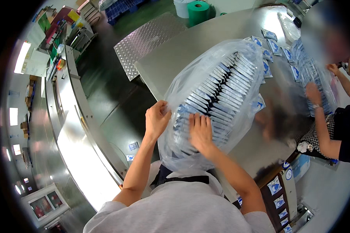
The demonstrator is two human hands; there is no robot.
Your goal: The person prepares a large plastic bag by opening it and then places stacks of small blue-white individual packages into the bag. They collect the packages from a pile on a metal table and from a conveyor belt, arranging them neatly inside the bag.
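Note:
A large clear plastic bag (175, 91) lies on the metal table in front of me, its near end against my body. Rows of small white and blue sachets (231, 91) stand packed on edge inside it, with a dark line running down the middle. My left hand (157, 120) is closed, pinching the bag's left edge near its close end. Over the near sachets rests my right hand (201, 134), its fingers stretched forward and slightly blurred. Whether plastic lies between those fingers and the sachets I cannot tell.
Loose sachets (274, 46) lie beyond the bag on the table (159, 66). At the right, a co-worker's hands (314, 93) are at another filled bag (299, 58). Lower right, a dark conveyor (270, 198) carries sachets. A long bright metal counter (79, 145) stands left.

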